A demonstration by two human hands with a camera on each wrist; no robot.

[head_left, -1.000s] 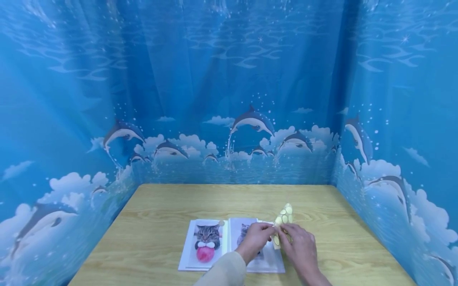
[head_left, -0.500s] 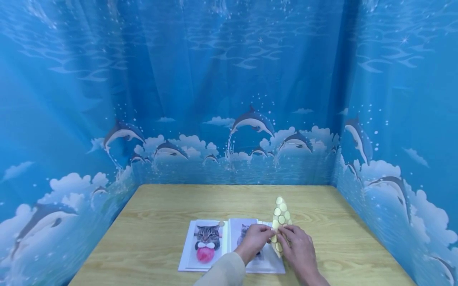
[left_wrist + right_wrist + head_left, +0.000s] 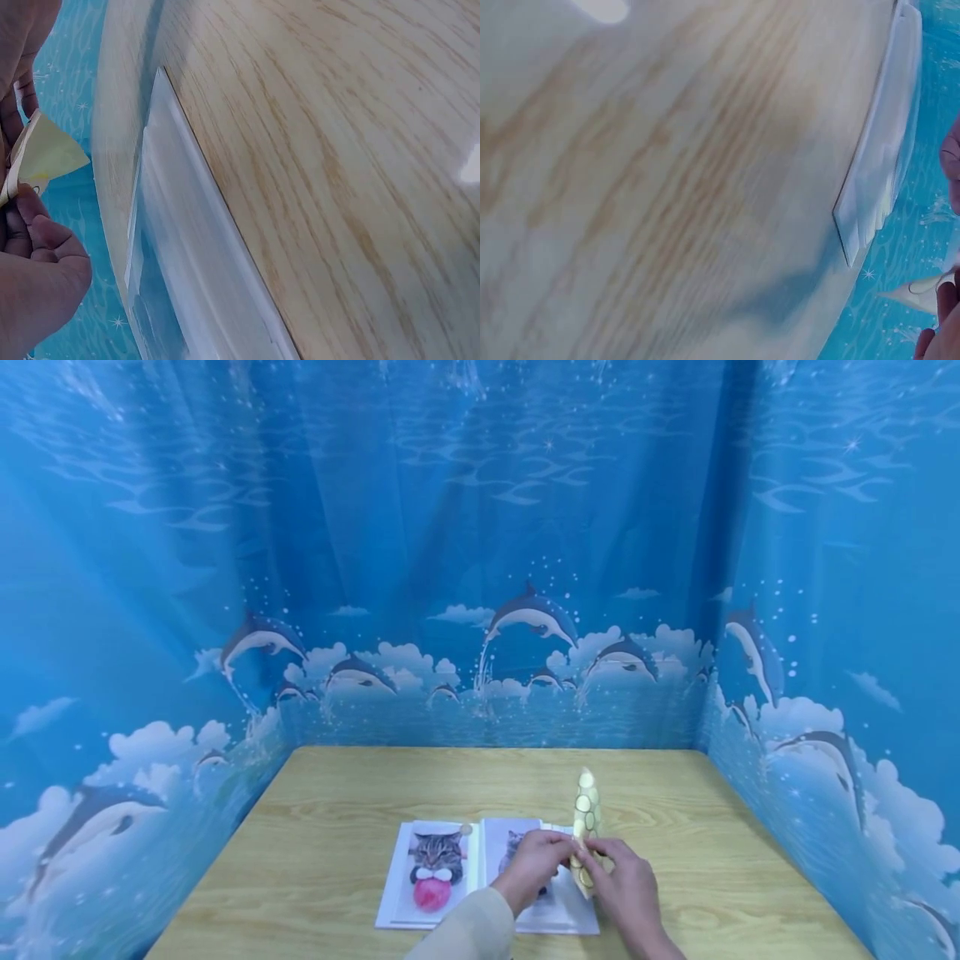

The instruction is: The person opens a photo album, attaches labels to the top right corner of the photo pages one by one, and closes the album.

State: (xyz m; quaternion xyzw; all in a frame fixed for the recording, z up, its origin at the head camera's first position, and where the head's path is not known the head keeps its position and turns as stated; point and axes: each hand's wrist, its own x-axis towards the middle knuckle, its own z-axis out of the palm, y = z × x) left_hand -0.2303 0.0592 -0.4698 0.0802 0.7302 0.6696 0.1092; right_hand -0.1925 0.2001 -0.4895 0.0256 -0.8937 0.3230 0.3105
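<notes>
A pale yellow sheet of round stickers (image 3: 587, 806) stands bent and upright above the right side of an open photo album (image 3: 386, 906). My right hand (image 3: 628, 881) holds the sheet by its lower right part. From the other side my left hand (image 3: 534, 864) pinches at the sheet's left edge, fingertips almost meeting the right hand's. Whether a single sticker lies between the left fingertips cannot be seen. In the left wrist view, the left hand (image 3: 49, 277) grips near a folded corner of the sheet (image 3: 56, 150). The right wrist view catches only the sheet's tip (image 3: 915, 294).
The album's left page carries a photo of a tabby cat (image 3: 437, 860) with a pink ball, and a round sticker (image 3: 467, 829) at its upper corner. A grey cat photo (image 3: 512, 843) is partly covered by my left hand. Blue dolphin curtains (image 3: 450, 568) surround the wooden table (image 3: 337, 793).
The sticker sheet has turned from leaning right to nearly upright and now bends more narrowly. Both hands stay close together, shifting only slightly; the album has not moved.
</notes>
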